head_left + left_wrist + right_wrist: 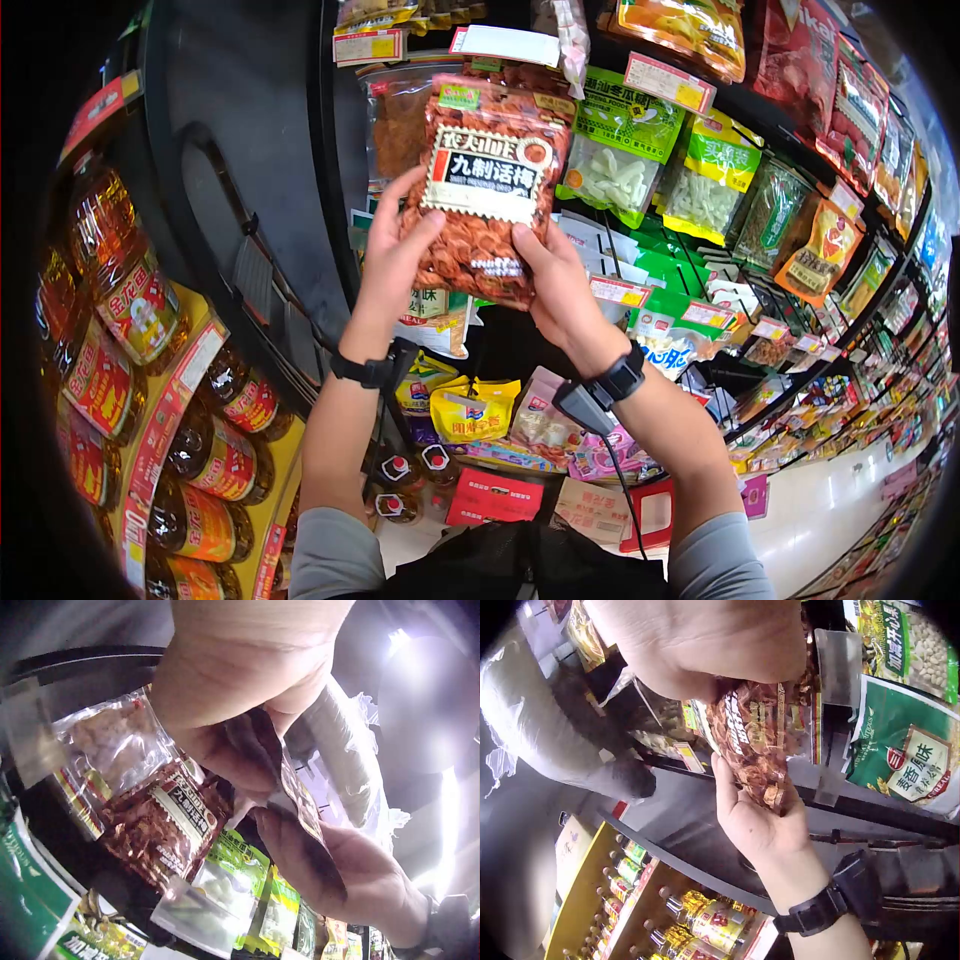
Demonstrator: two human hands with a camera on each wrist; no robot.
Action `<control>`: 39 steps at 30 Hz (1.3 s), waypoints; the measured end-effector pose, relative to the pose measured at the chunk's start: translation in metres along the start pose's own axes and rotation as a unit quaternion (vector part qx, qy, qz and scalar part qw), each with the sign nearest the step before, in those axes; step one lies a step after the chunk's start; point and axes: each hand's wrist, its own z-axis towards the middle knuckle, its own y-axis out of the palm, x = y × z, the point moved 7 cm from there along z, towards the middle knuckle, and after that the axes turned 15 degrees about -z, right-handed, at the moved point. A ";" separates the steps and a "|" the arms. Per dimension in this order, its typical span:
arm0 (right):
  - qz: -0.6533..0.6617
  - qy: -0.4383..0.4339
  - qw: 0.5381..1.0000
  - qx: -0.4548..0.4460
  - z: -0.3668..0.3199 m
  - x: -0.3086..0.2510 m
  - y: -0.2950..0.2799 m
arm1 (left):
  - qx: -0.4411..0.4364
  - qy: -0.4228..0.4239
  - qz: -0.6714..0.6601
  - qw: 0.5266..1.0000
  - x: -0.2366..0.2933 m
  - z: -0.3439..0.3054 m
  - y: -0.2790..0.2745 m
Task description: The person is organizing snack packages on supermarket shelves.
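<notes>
A red-brown bag of preserved plums [485, 245] is held up in front of the shelves, its printed label facing the head camera. My left hand [392, 255] grips its left side, thumb laid over the front and fingers behind. On the lower right side my right hand [560, 295] pinches the bag the same way. From the left wrist, the held bag [307, 814] shows nearly edge-on, and a matching bag [169, 825] hangs on the rack beyond. In the right wrist view, my left hand [761, 829] supports the bag's edge.
Green bags of white candied strips [615, 170] hang right of the held bag. A clear pack of brown snacks [398, 125] hangs behind it. Bottles of oil [140, 310] stand on a yellow-edged shelf at left. Red boxes [492, 497] sit on the floor below.
</notes>
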 end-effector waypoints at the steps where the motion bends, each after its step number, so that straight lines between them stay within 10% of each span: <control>1: 0.011 -0.002 1.000 0.001 0.004 -0.002 0.004 | -0.011 -0.009 0.000 1.000 0.005 0.007 0.001; 39: 0.038 -0.012 0.999 0.021 0.030 -0.030 0.026 | -0.065 -0.015 -0.020 0.998 0.029 0.058 0.003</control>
